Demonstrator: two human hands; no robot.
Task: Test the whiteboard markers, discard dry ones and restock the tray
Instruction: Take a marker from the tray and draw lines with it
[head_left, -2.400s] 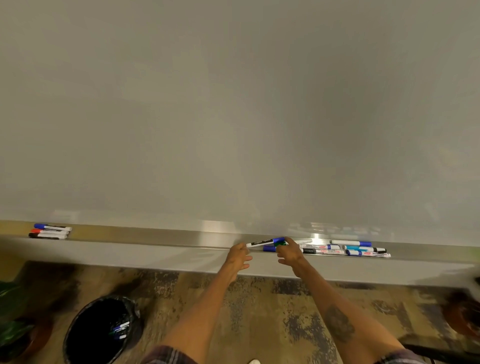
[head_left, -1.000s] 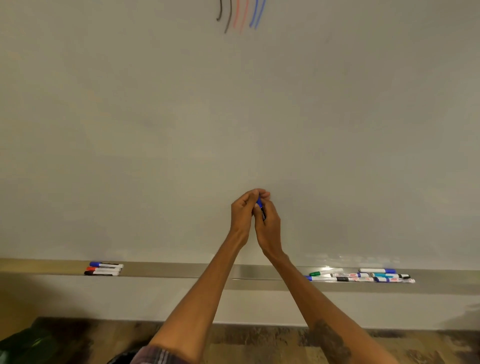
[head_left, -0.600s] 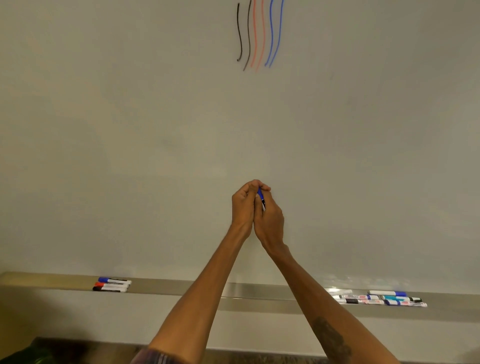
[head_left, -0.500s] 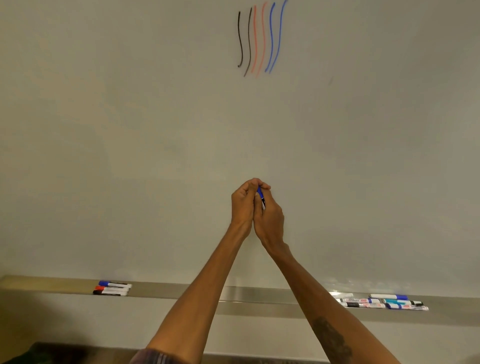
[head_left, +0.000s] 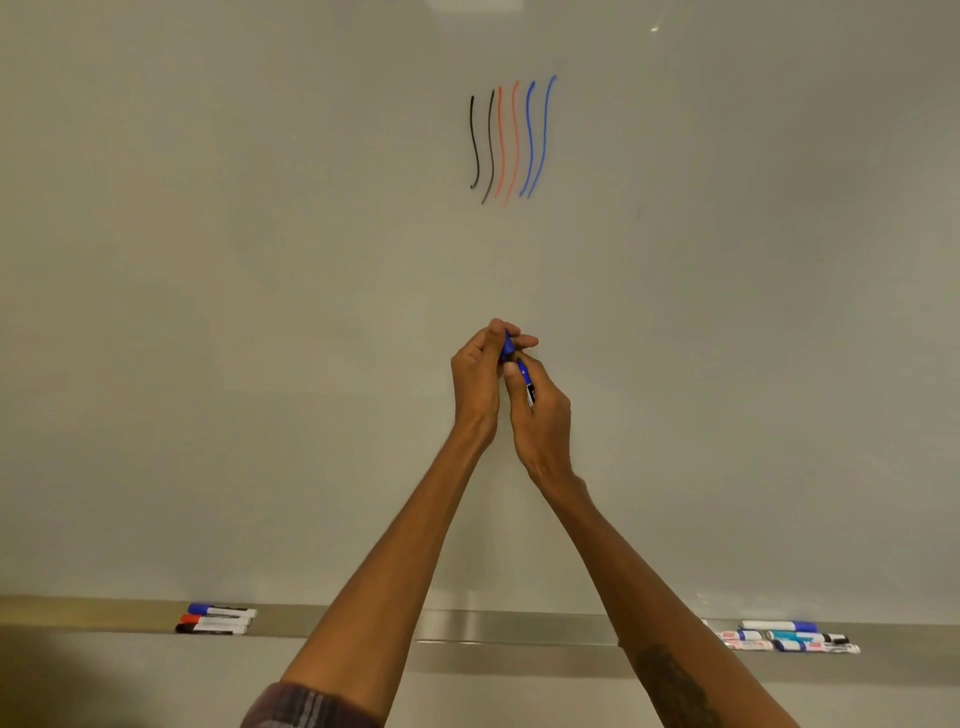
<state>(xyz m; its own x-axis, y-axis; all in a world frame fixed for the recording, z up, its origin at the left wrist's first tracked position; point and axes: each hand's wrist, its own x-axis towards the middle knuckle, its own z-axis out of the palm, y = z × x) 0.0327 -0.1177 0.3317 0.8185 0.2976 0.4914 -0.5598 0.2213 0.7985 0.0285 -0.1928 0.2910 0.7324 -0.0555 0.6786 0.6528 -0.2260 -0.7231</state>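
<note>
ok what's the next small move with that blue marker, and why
Probably pull the cap off: the left hand grips it while the right hand holds the barrel of the blue marker, and no tip shows. It can't be tested beside the six strokes on the whiteboard until uncapped.

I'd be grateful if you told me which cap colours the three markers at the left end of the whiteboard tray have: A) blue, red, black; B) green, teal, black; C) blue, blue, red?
A: on the tray a blue-capped marker, a red-capped marker and a black-capped marker lie side by side.
</note>
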